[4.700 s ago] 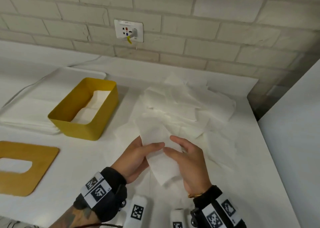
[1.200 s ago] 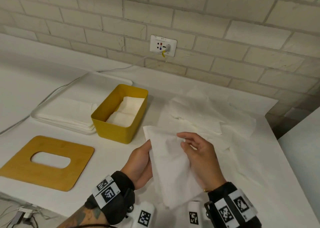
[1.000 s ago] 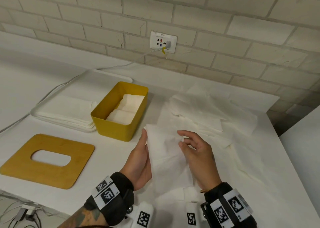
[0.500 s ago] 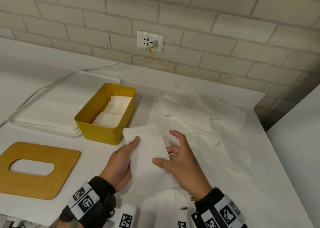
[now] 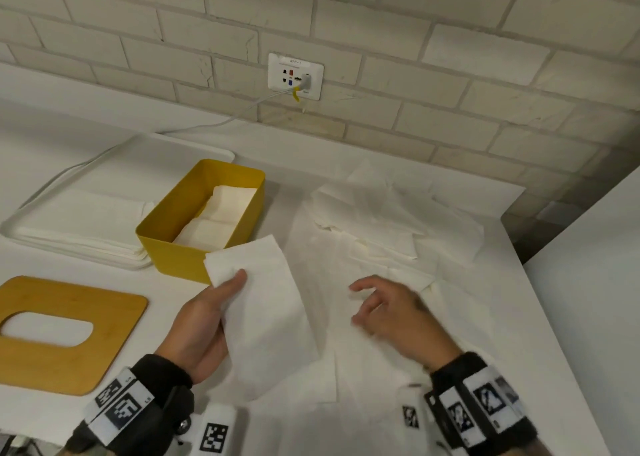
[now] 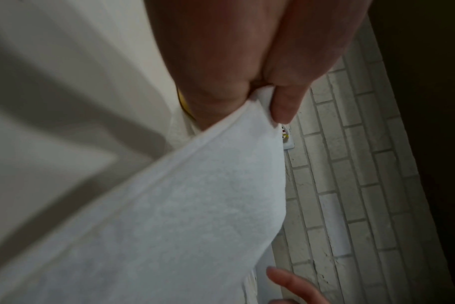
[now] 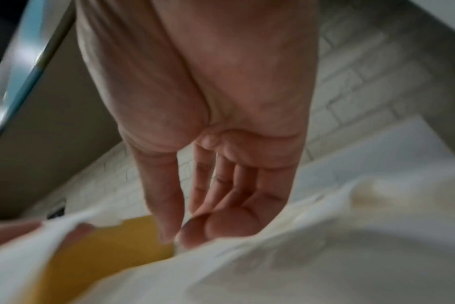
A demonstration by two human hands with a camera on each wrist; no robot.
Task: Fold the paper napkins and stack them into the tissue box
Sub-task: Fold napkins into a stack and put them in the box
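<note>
My left hand (image 5: 211,313) holds a folded white napkin (image 5: 266,303) by its left edge, thumb on top; in the left wrist view the thumb (image 6: 283,98) pinches the napkin (image 6: 169,216). The napkin's far corner overlaps the near wall of the yellow tissue box (image 5: 173,251), which has folded napkins (image 5: 221,213) inside. My right hand (image 5: 388,313) hovers to the right with loosely spread fingers, holding nothing. Its fingers (image 7: 169,195) hang relaxed above the loose napkin pile (image 7: 325,257), with the yellow box (image 7: 104,246) beyond.
A pile of unfolded napkins (image 5: 391,220) covers the table's right half. The wooden lid (image 5: 62,331) with an oval slot lies at front left. A white tray (image 5: 79,220) stands behind it. A brick wall with a socket (image 5: 296,76) runs along the back.
The right hand has let go of the folded napkin and moved away to the right. The left hand alone now carries the napkin, shifted left toward the yellow box.
</note>
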